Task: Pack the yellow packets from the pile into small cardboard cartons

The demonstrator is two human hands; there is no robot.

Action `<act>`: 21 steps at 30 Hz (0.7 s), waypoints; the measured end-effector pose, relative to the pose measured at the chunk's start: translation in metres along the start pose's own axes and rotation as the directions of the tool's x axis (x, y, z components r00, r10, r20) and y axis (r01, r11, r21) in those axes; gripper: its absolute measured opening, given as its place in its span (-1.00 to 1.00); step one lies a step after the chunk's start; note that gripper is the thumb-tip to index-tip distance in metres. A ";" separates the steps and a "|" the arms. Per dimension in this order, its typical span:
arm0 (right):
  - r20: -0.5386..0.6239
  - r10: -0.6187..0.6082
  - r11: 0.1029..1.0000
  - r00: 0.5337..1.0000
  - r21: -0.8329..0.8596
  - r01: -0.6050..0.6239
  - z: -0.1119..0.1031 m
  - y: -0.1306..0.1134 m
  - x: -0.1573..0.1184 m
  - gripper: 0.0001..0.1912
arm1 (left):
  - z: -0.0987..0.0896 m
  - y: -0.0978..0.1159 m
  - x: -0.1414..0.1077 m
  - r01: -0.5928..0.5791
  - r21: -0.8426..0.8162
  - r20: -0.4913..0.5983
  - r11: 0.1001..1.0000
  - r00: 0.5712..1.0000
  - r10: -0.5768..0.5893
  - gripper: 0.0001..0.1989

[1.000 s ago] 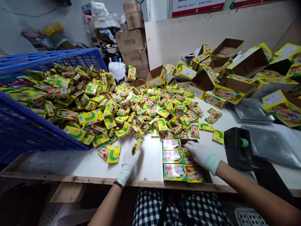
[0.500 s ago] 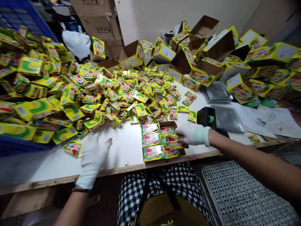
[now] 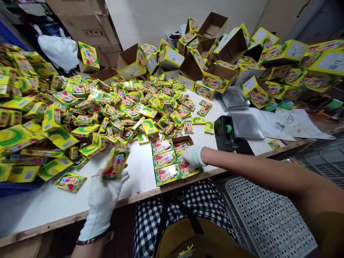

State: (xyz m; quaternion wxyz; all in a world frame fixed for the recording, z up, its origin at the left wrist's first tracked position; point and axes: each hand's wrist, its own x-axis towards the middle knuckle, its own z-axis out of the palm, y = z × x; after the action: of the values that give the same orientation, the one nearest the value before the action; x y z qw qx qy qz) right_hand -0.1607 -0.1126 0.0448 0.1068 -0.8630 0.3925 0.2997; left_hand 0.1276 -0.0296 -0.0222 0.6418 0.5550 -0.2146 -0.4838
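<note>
Gloved in white, my left hand (image 3: 105,195) has its fingers around a yellow-green candy box (image 3: 116,163), raised over the table's left part. My right hand (image 3: 192,156), also gloved, reaches into the open display carton (image 3: 167,172) near the front edge; its fingertips are down among the small boxes and hidden, so what they hold cannot be made out. Small boxes lie in two columns inside the carton. One loose box (image 3: 70,182) lies flat left of my left hand. A large heap of small boxes (image 3: 129,107) spreads behind both hands.
Open printed cartons (image 3: 215,78) are piled along the back. A black tape dispenser (image 3: 224,133) stands right of the carton, beside clear plastic sheets (image 3: 247,126). The wooden front edge (image 3: 139,197) runs before me. A grey perforated crate (image 3: 271,215) sits at lower right.
My left hand has turned palm up and now holds a box. My right hand has pressed lower into the carton. The view has shifted to the right.
</note>
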 end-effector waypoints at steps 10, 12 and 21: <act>-0.033 -0.007 0.999 0.999 -0.048 0.005 0.016 -0.007 0.004 -0.52 | 0.097 -0.011 -0.056 0.348 -0.165 0.470 0.923 0.850 -0.237 -0.53; -0.084 0.000 1.000 0.996 -0.012 -0.001 0.027 -0.002 0.008 -0.47 | 0.103 -0.015 -0.059 0.363 -0.122 0.472 0.924 0.840 -0.268 -0.62; -0.453 0.093 0.789 0.887 0.577 0.212 0.008 0.032 -0.029 -0.56 | 0.115 -0.017 -0.044 -0.080 0.022 0.394 0.997 0.917 0.065 -0.70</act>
State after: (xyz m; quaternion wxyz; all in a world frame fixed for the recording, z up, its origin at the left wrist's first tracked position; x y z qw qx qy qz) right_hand -0.2033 -0.1129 0.0575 0.2939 -0.8392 0.4537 -0.0593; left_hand 0.0084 -0.0480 0.0071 0.5925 0.4502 -0.3687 -0.5571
